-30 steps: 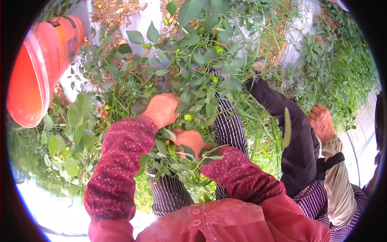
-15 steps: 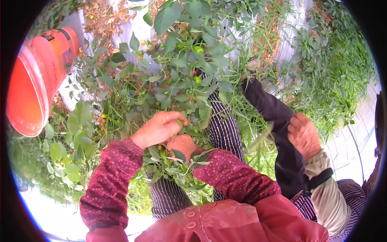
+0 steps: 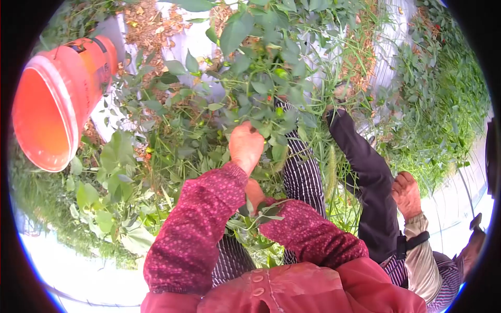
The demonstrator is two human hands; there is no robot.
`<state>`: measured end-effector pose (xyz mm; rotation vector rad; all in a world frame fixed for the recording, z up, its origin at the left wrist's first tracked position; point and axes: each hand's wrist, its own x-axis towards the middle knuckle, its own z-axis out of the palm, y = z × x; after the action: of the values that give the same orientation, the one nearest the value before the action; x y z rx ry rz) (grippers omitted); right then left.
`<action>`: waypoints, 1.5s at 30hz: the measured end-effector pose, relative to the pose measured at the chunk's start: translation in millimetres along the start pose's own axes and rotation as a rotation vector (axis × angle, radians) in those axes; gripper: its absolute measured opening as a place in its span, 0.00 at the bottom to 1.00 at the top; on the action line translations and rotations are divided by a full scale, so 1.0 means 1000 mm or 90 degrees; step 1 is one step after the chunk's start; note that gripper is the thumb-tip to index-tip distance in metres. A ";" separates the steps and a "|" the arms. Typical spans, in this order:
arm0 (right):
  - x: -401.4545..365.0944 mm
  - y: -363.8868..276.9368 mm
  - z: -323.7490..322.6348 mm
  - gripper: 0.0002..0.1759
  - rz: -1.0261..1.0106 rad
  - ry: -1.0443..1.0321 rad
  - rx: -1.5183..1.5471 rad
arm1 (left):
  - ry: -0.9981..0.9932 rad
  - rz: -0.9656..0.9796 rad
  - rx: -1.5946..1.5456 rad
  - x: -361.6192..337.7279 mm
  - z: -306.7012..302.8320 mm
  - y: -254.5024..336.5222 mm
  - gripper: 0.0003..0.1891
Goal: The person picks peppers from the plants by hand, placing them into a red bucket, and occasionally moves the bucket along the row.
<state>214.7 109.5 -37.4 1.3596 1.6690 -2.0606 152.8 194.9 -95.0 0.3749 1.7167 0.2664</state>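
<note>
My left hand [image 3: 246,147] reaches up into a leafy pepper plant [image 3: 237,34], its fingers curled in among the leaves. What those fingers hold, if anything, is hidden. Closer to my body, my right hand [image 3: 254,194] is largely covered by my left wrist and some foliage, so its fingers do not show. Leaves [image 3: 240,221] hang around my right wrist. Above my hands a green pepper [image 3: 281,73] and a small red pepper [image 3: 269,97] show on the plant.
An orange-red bucket [image 3: 86,75] stands at left, its mouth facing my side. At right is another person's closed hand [image 3: 407,195], beside a dark trouser leg [image 3: 365,161]. Pale ground sheeting [image 3: 190,44], dry leaves [image 3: 148,28] and tall grass surround the plants.
My left hand has moved up and to the right, away from my right hand and deeper into the plant. My left forearm now crosses in front of the right hand.
</note>
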 end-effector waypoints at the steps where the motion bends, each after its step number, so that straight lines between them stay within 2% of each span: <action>1: -0.001 0.007 0.006 0.17 -0.004 0.015 0.029 | -0.023 0.008 0.056 -0.010 -0.006 0.014 0.12; 2: -0.001 0.019 0.014 0.18 -0.001 -0.033 -0.031 | -0.046 0.017 0.112 -0.019 -0.010 0.027 0.11; 4: 0.001 -0.008 0.002 0.17 0.081 0.010 -0.020 | -0.149 0.019 0.161 -0.033 -0.020 0.043 0.11; 5: 0.011 0.027 0.053 0.14 0.063 0.052 -0.082 | -0.158 0.047 0.136 -0.038 -0.021 0.039 0.10; 8: 0.014 0.013 0.049 0.14 0.059 0.020 -0.091 | -0.195 0.098 0.083 -0.055 -0.028 0.041 0.10; 9: 0.020 0.013 0.030 0.13 0.057 0.004 -0.096 | -0.226 0.122 0.052 -0.061 -0.030 0.042 0.10; 11: 0.077 0.157 -0.225 0.13 0.055 -0.028 -0.106 | -0.355 0.163 -0.096 -0.073 -0.020 0.050 0.11; 12: 0.055 0.164 -0.233 0.12 0.056 -0.046 -0.109 | -0.398 0.189 -0.139 -0.082 -0.022 0.064 0.11; 13: 0.039 0.170 -0.249 0.12 0.056 -0.063 -0.113 | -0.499 0.152 -0.142 -0.080 -0.027 0.074 0.05; 14: 0.030 0.164 -0.254 0.12 0.052 -0.077 -0.122 | -0.496 0.155 -0.142 -0.076 -0.032 0.075 0.05; 15: 0.021 0.151 -0.240 0.12 0.051 -0.089 -0.131 | -0.549 0.049 -0.223 -0.072 -0.038 0.076 0.05; 16: 0.016 0.121 -0.203 0.12 0.051 -0.104 -0.139 | -0.599 -0.062 -0.304 -0.070 -0.045 0.075 0.05; 17: 0.013 0.083 -0.153 0.11 0.051 -0.119 -0.146 | -0.612 -0.074 -0.294 -0.068 -0.052 0.069 0.05; 20: 0.012 -0.024 -0.015 0.11 0.056 -0.158 -0.163 | -0.599 -0.150 -0.312 -0.066 -0.074 0.053 0.05; 22: 0.017 -0.039 -0.013 0.10 0.078 -0.166 -0.183 | -0.438 -0.077 -0.304 -0.060 -0.076 0.036 0.07; 23: 0.017 -0.042 -0.017 0.10 0.090 -0.171 -0.191 | -0.441 -0.091 -0.299 -0.052 -0.078 0.040 0.09; 24: 0.013 -0.047 -0.019 0.10 0.098 -0.177 -0.200 | -0.456 -0.134 -0.196 -0.046 -0.081 0.046 0.09; 26: 0.012 -0.047 -0.029 0.10 0.109 -0.182 -0.210 | -0.432 0.039 0.000 -0.045 -0.064 0.058 0.15; 27: 0.012 -0.046 -0.029 0.09 0.084 -0.133 -0.097 | -0.437 0.041 0.001 -0.042 -0.054 0.063 0.15; 28: 0.012 -0.046 -0.028 0.08 0.057 -0.083 0.016 | -0.355 0.317 0.313 -0.039 -0.044 0.068 0.17; 29: 0.012 -0.047 -0.028 0.08 0.059 -0.080 0.018 | -0.240 0.588 0.620 -0.033 -0.037 0.072 0.19; 30: 0.012 -0.049 -0.029 0.11 0.040 -0.124 -0.052 | -0.242 0.590 0.620 -0.022 -0.034 0.076 0.19; 32: 0.013 -0.053 -0.033 0.15 0.004 -0.207 -0.191 | -0.157 0.470 0.808 0.003 -0.034 0.083 0.20; 33: 0.015 -0.055 -0.035 0.18 -0.016 -0.248 -0.261 | -0.119 0.446 0.835 0.014 -0.040 0.081 0.16; 34: 0.015 -0.053 -0.032 0.18 -0.017 -0.244 -0.260 | -0.080 0.421 0.862 0.024 -0.050 0.076 0.14; 36: 0.014 -0.053 -0.025 0.21 -0.014 -0.103 -0.189 | -0.075 0.400 0.873 0.029 -0.065 0.068 0.10; 37: 0.017 -0.055 -0.026 0.23 0.075 -0.155 -0.171 | -0.086 0.412 0.861 0.028 -0.071 0.062 0.09; 40: 0.013 -0.045 -0.022 0.21 0.026 -0.091 -0.128 | -0.085 0.440 0.827 0.022 -0.084 0.041 0.06; 42: 0.013 -0.047 -0.033 0.20 0.050 -0.126 -0.131 | -0.036 0.386 0.749 0.012 -0.090 0.031 0.06; 44: 0.008 -0.033 -0.036 0.19 -0.032 -0.034 -0.167 | -0.037 0.345 0.724 0.001 -0.095 0.022 0.07; 45: 0.013 -0.047 -0.071 0.19 0.148 -0.297 -0.089 | -0.007 0.352 0.672 -0.005 -0.097 0.017 0.07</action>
<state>216.9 191.7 -11.6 0.8901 1.3544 -1.8985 59.7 211.3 -66.5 1.6214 1.5899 -0.2844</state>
